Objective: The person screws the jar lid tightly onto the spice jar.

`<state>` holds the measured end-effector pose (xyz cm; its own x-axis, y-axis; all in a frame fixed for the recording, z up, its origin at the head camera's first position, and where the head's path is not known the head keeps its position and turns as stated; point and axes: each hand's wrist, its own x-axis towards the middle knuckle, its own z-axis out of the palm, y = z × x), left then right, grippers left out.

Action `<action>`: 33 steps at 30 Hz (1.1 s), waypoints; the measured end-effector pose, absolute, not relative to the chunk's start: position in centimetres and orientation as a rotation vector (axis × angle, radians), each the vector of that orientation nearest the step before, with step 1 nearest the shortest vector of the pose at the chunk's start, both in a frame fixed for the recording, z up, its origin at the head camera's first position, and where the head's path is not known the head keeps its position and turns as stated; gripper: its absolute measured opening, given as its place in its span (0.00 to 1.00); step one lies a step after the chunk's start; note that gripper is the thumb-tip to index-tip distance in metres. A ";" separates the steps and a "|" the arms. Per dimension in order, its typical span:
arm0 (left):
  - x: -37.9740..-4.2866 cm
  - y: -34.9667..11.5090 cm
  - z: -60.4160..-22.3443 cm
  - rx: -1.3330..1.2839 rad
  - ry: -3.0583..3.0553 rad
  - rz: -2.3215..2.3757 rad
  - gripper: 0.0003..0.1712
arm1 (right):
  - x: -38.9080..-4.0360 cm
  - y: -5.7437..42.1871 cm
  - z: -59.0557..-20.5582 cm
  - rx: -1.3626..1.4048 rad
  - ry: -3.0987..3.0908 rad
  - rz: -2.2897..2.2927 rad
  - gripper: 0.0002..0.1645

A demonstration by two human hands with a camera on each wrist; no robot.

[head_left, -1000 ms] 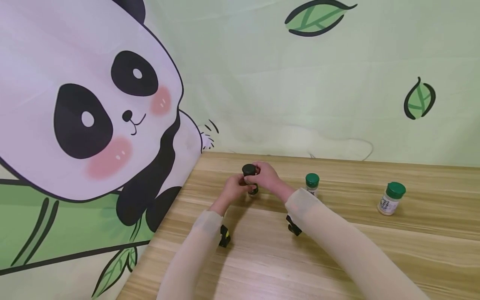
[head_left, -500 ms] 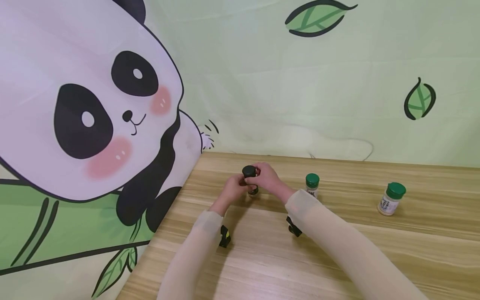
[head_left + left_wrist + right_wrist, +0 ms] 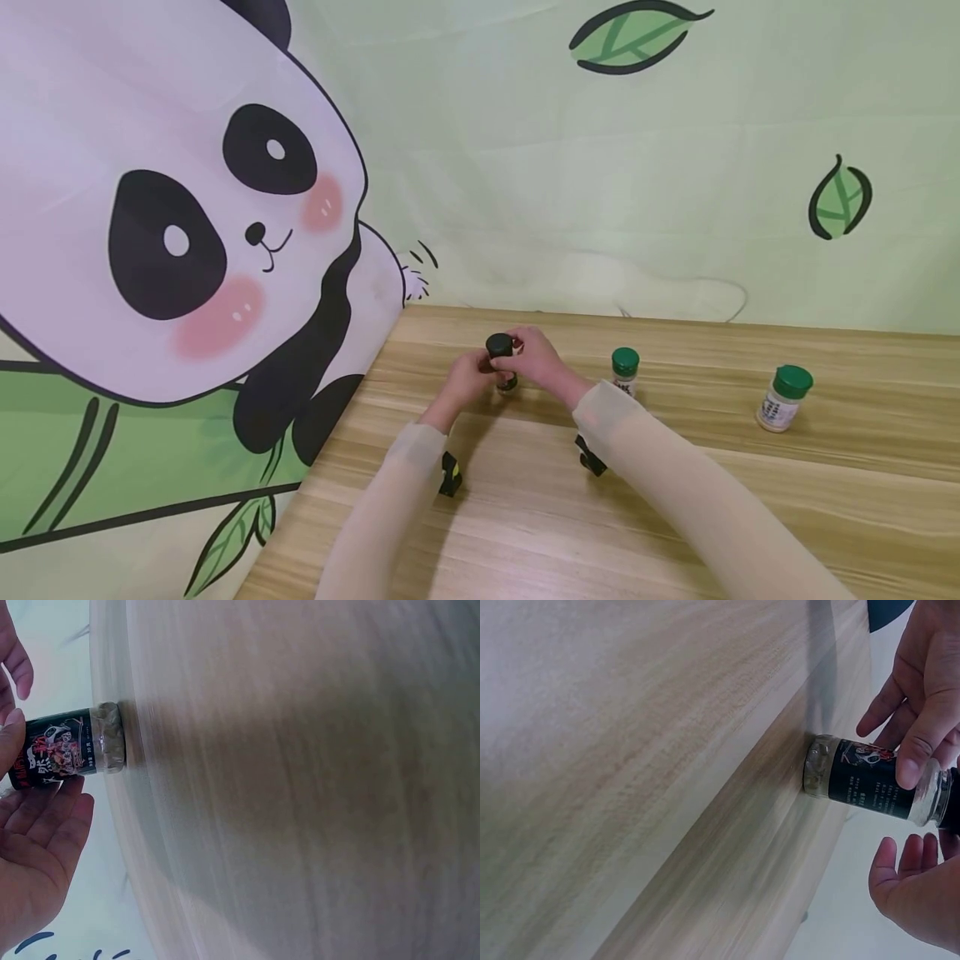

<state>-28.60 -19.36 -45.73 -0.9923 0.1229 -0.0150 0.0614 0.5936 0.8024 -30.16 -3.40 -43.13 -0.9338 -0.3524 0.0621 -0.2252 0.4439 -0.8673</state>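
Observation:
A seasoning bottle (image 3: 67, 746) with a black cap (image 3: 499, 344), a black label and a clear base stands upright on the wooden table. My left hand (image 3: 467, 379) holds the bottle's body from the left; in the right wrist view its thumb (image 3: 915, 761) lies on the label. From the right, my right hand (image 3: 534, 357) grips around the cap, its thumb just below the cap's top. Part of the right fingers is hidden behind the bottle, and the cap lies outside the left wrist view.
Two green-capped shakers, a nearer shaker (image 3: 625, 367) partly behind my right sleeve and a farther shaker (image 3: 783, 398), stand to the right on the wooden table (image 3: 525, 517). A cloth backdrop (image 3: 487, 167) with a panda print hangs behind and at the left.
My left fingers have drawn back slightly from the bottle's front, so more of its lower part shows. Both hands stay at the bottle, and the shakers stand where they were.

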 end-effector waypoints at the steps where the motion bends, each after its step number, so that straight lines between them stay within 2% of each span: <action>1: -28.6 -19.4 -45.7 0.158 2.740 1.377 0.20 | -30.2 -3.3 -43.2 -0.523 2.544 -1.514 0.31; 11: -28.5 -19.2 -45.4 0.183 2.754 1.378 0.18 | -30.4 -1.8 -42.8 -0.551 2.260 -1.608 0.40; 33: -28.4 -19.3 -45.9 0.190 2.771 1.362 0.21 | -30.4 -2.2 -43.1 -0.549 2.218 -1.589 0.34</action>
<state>-28.37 -19.30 -45.86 -0.9913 0.1314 0.0109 0.0889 0.6049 0.7913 -30.40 -2.25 -43.05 -0.8611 -0.5046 -0.0615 -0.1043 0.2938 -0.9502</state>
